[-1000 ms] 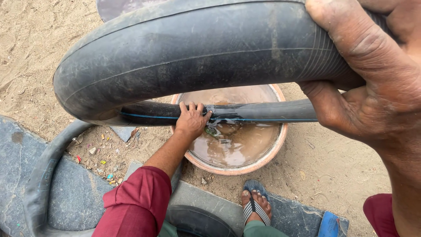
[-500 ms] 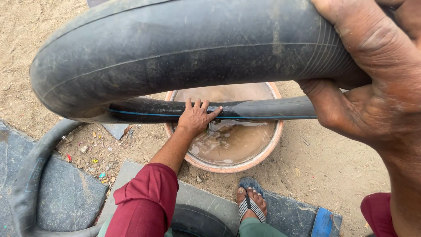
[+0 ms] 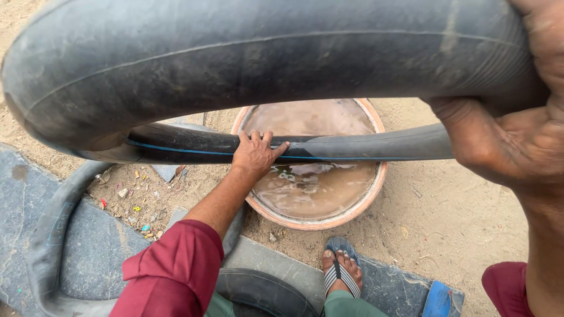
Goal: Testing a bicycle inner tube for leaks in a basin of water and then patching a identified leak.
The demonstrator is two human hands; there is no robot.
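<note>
Hands working one inflated black inner tube over one round basin of muddy water, outdoors on sandy ground.

Sand fills the frame's right side and upper left corner, with dark stone slabs at the lower left and bottom. The tube arcs across the top and doubles back through the middle. The left hand, centre frame, presses flat and unclenched on the tube's lower run above the water. The right hand, at the right edge, clasps the tube's upper run. A second, slack tube curls at lower left; one sandalled foot shows at bottom centre.
</note>
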